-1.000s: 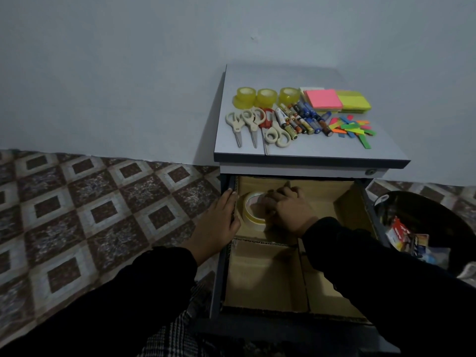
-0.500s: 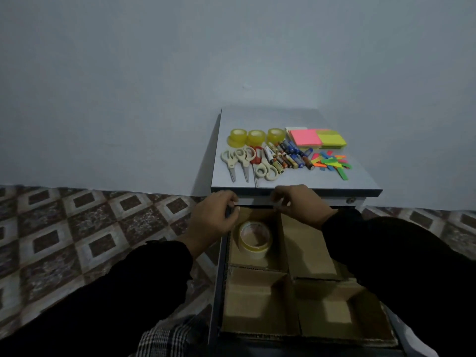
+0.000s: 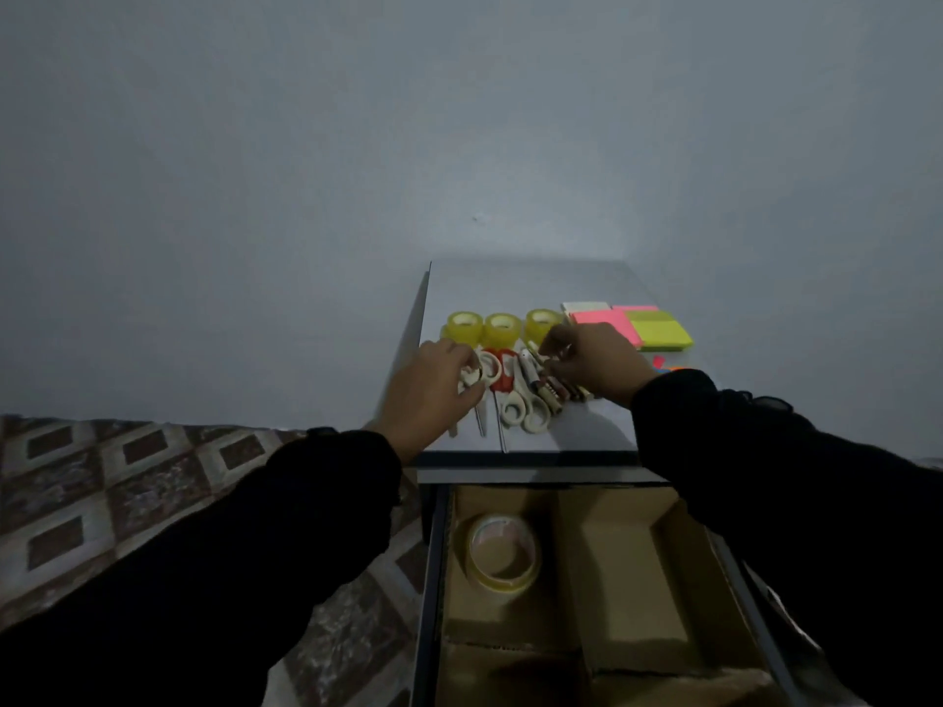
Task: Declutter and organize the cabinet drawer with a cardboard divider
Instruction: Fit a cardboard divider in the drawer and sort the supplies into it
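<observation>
Head view, frame centre: left hand [image 3: 427, 389] curls its grip round cream-handled scissors [image 3: 472, 376]; right hand [image 3: 592, 363] pinches among small cylindrical batteries [image 3: 553, 395], whether it holds one, I cannot tell

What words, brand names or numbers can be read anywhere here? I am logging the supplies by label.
None can be read.
Batteries and pens on the cabinet top: printing too small and blurred.
Small tape rolls, sticky note pads, scissors, large tape roll in the drawer: no text visible.
</observation>
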Demonstrator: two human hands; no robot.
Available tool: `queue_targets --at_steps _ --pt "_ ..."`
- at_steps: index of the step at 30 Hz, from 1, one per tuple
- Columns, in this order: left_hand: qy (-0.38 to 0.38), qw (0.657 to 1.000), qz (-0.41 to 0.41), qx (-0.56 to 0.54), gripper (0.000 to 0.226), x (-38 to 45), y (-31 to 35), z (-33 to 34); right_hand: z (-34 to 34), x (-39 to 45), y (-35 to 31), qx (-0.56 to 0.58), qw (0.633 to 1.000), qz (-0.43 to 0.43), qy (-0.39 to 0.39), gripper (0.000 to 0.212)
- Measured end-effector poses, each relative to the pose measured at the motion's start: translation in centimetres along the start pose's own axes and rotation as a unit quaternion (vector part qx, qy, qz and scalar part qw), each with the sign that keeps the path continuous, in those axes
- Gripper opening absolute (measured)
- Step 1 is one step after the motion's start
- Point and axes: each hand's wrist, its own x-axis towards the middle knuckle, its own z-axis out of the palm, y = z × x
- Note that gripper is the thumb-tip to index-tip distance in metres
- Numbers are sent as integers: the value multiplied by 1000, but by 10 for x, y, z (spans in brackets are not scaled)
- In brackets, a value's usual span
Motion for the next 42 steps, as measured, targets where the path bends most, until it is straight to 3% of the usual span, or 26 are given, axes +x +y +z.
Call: queue_targets --at_steps 11,17,29,37,42 --pt "-117 989 -38 81 66 109 -14 41 22 85 44 -10 995 95 -10 54" --pt "-147 984 -47 85 71 133 -19 56 36 105 52 7 993 115 -10 67" --pt "-115 989 -54 73 63 137 -20 65 47 117 54 26 989 145 10 64" --pt "-62 997 -43 -16 64 120 -9 33 20 94 37 110 989 96 32 69" --pt "-73 995 -25 -59 65 81 3 3 -2 53 14 111 992 57 9 69"
